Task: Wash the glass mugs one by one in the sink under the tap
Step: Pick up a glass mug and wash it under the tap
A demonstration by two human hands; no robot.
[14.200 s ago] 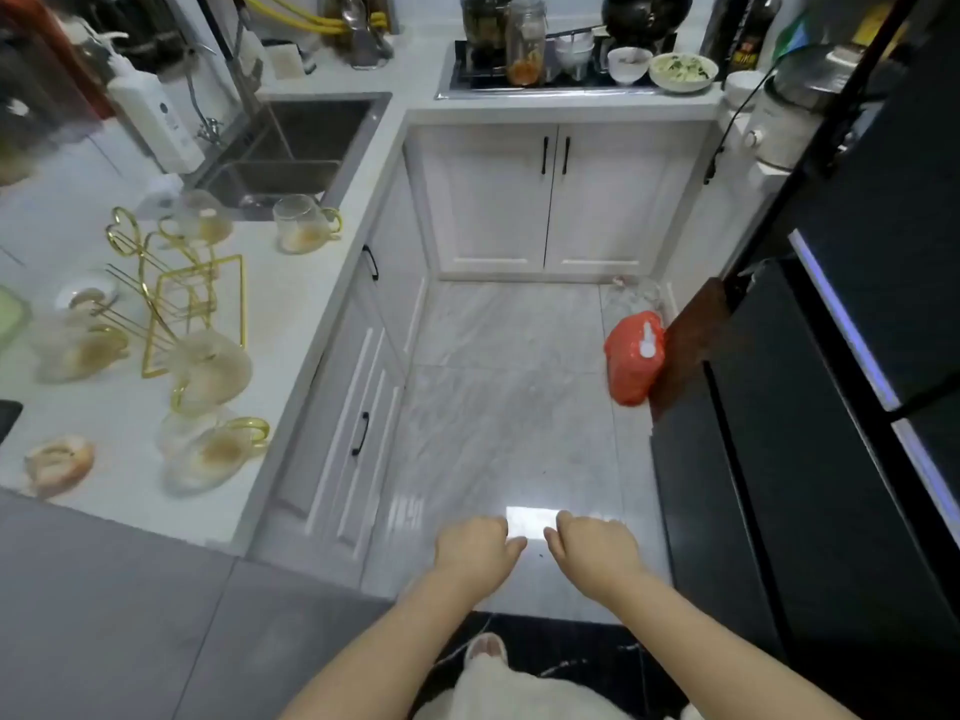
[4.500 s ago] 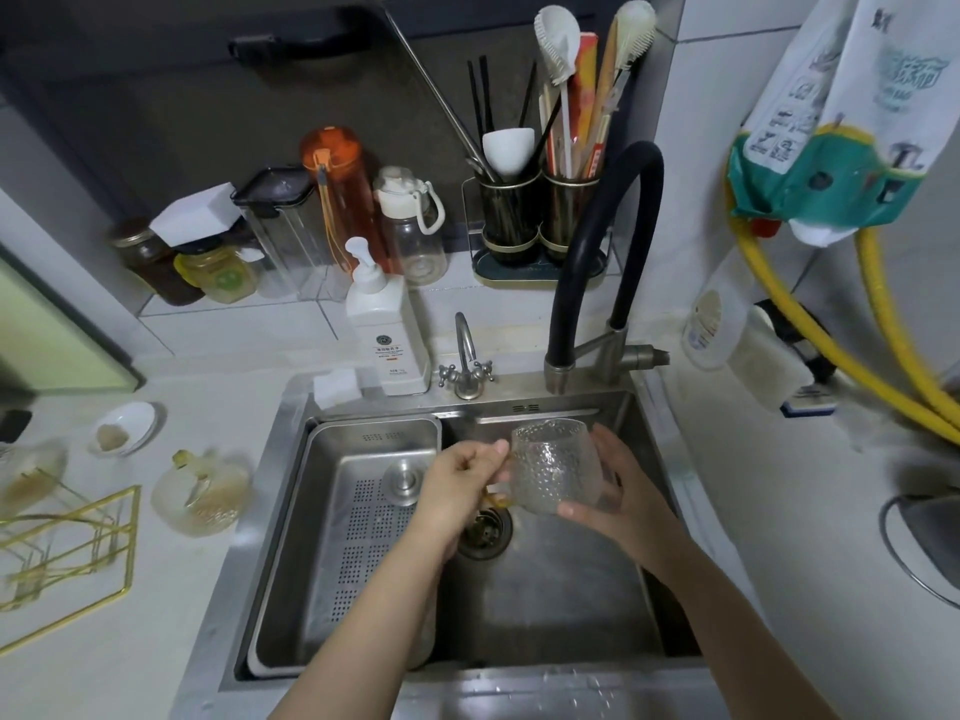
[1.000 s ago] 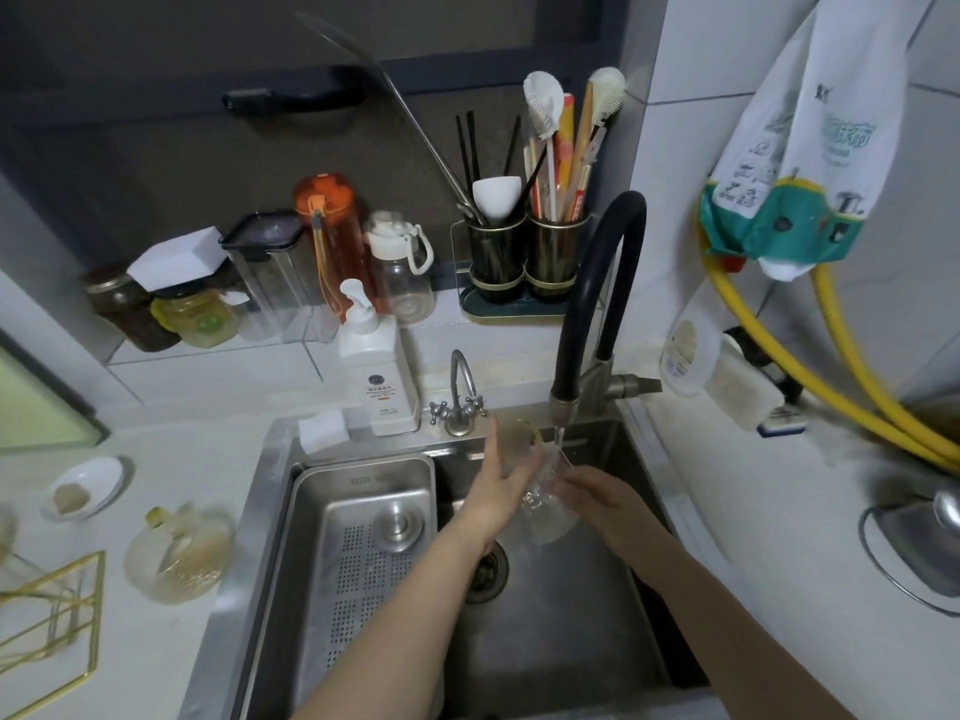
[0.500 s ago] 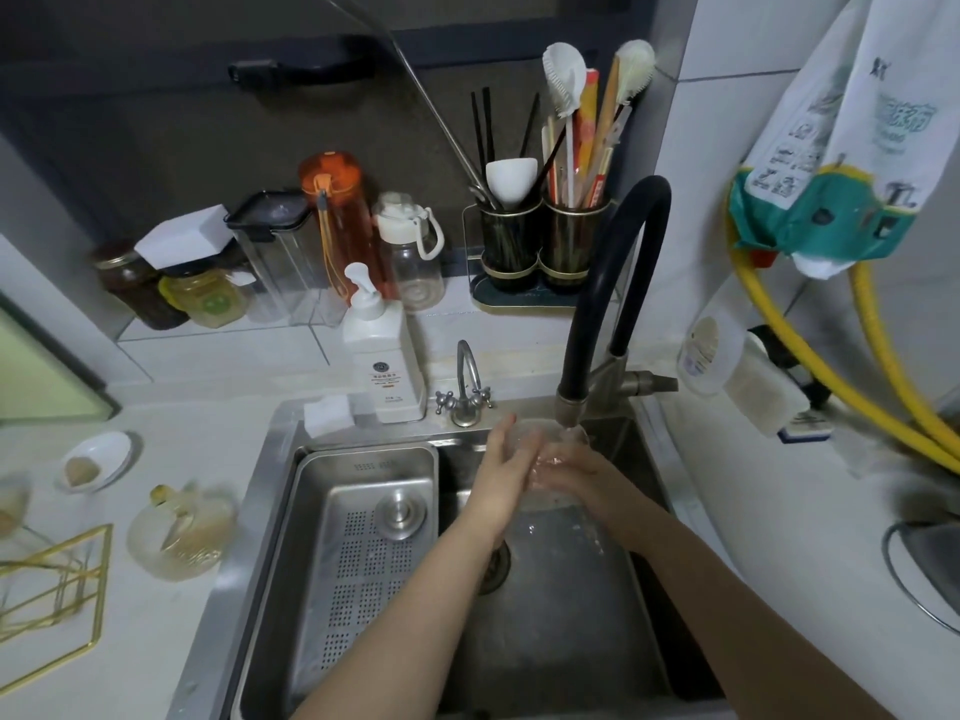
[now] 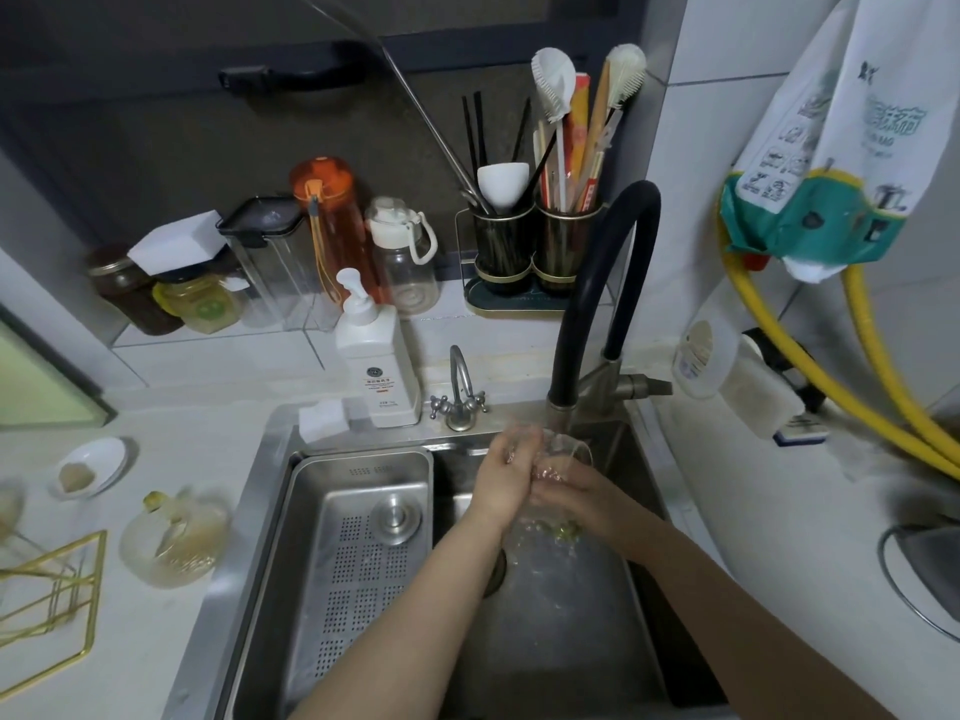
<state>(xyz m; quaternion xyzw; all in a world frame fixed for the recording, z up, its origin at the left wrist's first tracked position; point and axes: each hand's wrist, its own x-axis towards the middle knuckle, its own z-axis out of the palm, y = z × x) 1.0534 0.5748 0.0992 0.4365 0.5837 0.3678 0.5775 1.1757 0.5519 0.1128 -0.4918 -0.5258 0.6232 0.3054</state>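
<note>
Both hands now close around one mug (image 5: 563,452) under the tap (image 5: 561,407) in the sink (image 5: 550,641): left hand (image 5: 506,483) wrapped on its side, right hand (image 5: 569,491) cupping it from below. A second earlier it was held lower, clear of the spout; rinsing is under way. Another mug (image 5: 174,537) waits on the counter.
</note>
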